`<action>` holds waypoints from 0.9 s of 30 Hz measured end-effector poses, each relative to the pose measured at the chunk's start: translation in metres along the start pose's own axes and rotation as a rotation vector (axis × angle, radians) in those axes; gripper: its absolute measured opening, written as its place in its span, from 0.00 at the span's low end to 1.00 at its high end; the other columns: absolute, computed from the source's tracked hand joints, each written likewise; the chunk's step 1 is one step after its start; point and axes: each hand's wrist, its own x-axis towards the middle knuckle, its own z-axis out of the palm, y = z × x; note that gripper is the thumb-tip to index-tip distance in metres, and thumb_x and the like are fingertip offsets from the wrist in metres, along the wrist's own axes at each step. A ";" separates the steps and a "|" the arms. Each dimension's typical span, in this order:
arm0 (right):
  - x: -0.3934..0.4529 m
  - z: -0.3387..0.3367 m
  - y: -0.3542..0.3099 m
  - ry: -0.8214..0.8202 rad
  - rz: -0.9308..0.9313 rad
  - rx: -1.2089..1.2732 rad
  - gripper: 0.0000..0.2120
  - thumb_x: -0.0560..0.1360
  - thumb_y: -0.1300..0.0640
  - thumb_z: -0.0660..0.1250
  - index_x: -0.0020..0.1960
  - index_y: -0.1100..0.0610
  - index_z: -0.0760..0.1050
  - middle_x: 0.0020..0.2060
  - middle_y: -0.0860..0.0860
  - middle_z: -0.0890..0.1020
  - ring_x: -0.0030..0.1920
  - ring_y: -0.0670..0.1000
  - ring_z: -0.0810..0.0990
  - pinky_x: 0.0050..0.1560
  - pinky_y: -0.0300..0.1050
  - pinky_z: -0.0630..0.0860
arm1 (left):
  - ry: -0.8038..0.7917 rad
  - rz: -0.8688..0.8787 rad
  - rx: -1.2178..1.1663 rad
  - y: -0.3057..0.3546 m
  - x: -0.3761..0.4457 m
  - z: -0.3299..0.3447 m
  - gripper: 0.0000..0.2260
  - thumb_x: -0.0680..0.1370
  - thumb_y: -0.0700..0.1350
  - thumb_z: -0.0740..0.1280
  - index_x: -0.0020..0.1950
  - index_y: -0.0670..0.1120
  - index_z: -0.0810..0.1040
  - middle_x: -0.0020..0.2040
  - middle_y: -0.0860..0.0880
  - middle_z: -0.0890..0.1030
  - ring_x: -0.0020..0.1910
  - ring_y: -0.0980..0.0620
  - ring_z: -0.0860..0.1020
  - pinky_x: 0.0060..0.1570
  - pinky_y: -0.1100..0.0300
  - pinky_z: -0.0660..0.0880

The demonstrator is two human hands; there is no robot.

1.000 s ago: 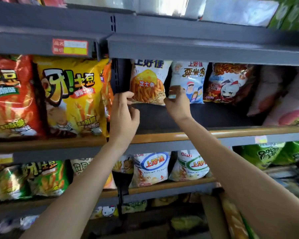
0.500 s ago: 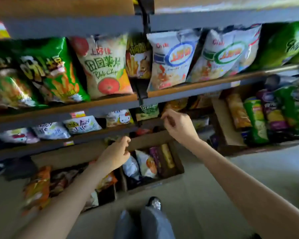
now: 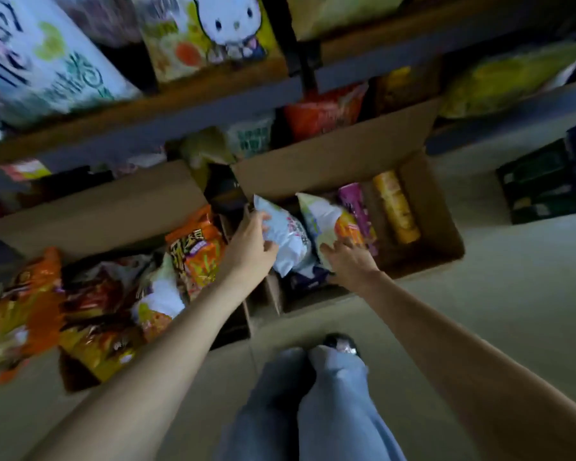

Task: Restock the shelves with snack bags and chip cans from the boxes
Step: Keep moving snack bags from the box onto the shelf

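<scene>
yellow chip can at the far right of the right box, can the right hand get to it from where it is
Probably yes. The yellow chip can lies uncovered on top in the right box, with only the purple can between it and the right hand, which now rests on the white-and-orange bag.

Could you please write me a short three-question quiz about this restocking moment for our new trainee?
1. True or false: both hands reach into the same cardboard box.
2. What does the left hand take hold of: A) a chip can, B) the white-and-blue snack bag, C) a shelf label?
3. Fill in: the yellow chip can lies along the box's ____ side, beside a purple pack.

Key:
1. True; the right hand is at the white-and-orange bag, though its grip is unclear.
2. B
3. right
</scene>
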 end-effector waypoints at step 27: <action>-0.332 -0.446 0.018 0.326 0.191 0.805 0.11 0.69 0.62 0.70 0.29 0.61 0.72 0.16 0.50 0.72 0.19 0.48 0.71 0.19 0.35 0.66 | -0.112 0.502 0.458 0.304 -0.144 -0.284 0.20 0.73 0.62 0.65 0.51 0.45 0.74 0.47 0.49 0.79 0.58 0.43 0.74 0.53 0.53 0.65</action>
